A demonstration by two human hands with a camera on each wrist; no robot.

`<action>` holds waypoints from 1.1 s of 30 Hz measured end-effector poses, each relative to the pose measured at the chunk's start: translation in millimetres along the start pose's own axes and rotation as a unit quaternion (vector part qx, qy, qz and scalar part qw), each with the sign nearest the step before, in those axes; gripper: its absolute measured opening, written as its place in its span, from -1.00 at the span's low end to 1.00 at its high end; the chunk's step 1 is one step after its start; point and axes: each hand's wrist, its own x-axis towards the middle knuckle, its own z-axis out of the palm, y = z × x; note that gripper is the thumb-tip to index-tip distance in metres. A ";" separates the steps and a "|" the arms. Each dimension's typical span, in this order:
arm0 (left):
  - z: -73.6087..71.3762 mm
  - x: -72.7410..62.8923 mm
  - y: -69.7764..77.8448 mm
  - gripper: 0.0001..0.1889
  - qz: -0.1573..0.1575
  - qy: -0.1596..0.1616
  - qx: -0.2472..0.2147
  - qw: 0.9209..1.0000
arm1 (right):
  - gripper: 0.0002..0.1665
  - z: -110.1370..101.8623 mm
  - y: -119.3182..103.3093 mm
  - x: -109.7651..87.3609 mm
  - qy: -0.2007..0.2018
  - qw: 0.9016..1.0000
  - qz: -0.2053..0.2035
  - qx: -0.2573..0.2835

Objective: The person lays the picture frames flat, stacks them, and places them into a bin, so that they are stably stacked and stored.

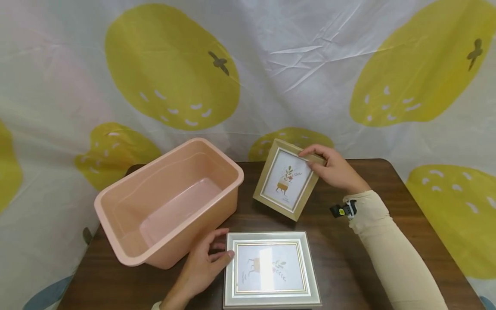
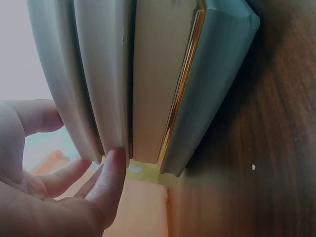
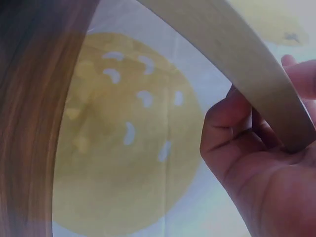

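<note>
My right hand (image 1: 337,170) grips a beige picture frame (image 1: 267,176) by its upper right corner, tilted above the table. In the right wrist view, thumb and fingers close round the frame's edge (image 3: 256,59). A silvery-white picture frame (image 1: 271,297) lies flat near the front with glare on its glass. The left wrist view shows it belongs to a stack of several frames (image 2: 155,98). My left hand (image 1: 203,262) is at the stack's left edge, its thumb and curved fingers holding the upper frames. Both visible prints show flowers in a pot.
A pink plastic bin (image 1: 217,215) stands at the left of the brown wooden table (image 1: 329,275), its inside bare. Behind the table hangs a white cloth (image 1: 279,86) with large yellow fruit prints. A black strap (image 1: 342,210) is round the right wrist.
</note>
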 end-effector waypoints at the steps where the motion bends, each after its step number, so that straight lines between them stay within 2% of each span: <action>1: 0.1 0.2 0.1 -0.44 0.001 0.000 0.001 1.000 | -0.68 -1.2 -1.8 -4.6 0.009 1.000 0.003 0.008; 4: -0.1 0.7 0.4 -0.43 0.006 -0.001 0.005 1.000 | -0.69 -3.8 -9.8 -17.1 0.043 0.999 -0.010 0.028; 9: -1.7 2.4 3.4 -0.45 0.026 0.008 0.020 0.999 | -0.71 -4.3 -26.3 -35.0 0.096 0.993 -0.059 0.047; 15: -2.6 2.8 9.4 -0.51 0.050 0.026 0.057 0.997 | -0.71 -0.9 -41.7 -59.0 0.165 0.979 -0.105 0.052; 17: -3.0 2.2 11.4 -0.52 0.066 0.035 0.076 0.994 | -0.71 0.6 -46.8 -66.2 0.184 0.973 -0.116 0.072; 21: -4.6 0.2 17.7 -0.54 0.118 0.059 0.115 0.985 | -0.71 6.1 -53.6 -78.5 0.209 0.957 -0.141 0.143; 23: -6.1 -1.0 22.7 -0.56 0.155 0.066 0.119 0.978 | -0.71 10.9 -55.5 -84.0 0.217 0.950 -0.151 0.169; 26: -7.0 0.4 33.2 -0.60 0.216 0.065 0.097 0.969 | -0.71 17.9 -57.6 -92.5 0.227 0.943 -0.156 0.185; 29: -5.7 5.9 45.7 -0.62 0.268 0.053 0.058 0.960 | -0.70 23.6 -59.4 -100.9 0.219 0.942 -0.164 0.193; 33: -0.8 15.0 62.7 -0.59 0.305 0.045 0.037 0.951 | -0.65 29.3 -59.6 -110.5 0.196 0.935 -0.195 0.223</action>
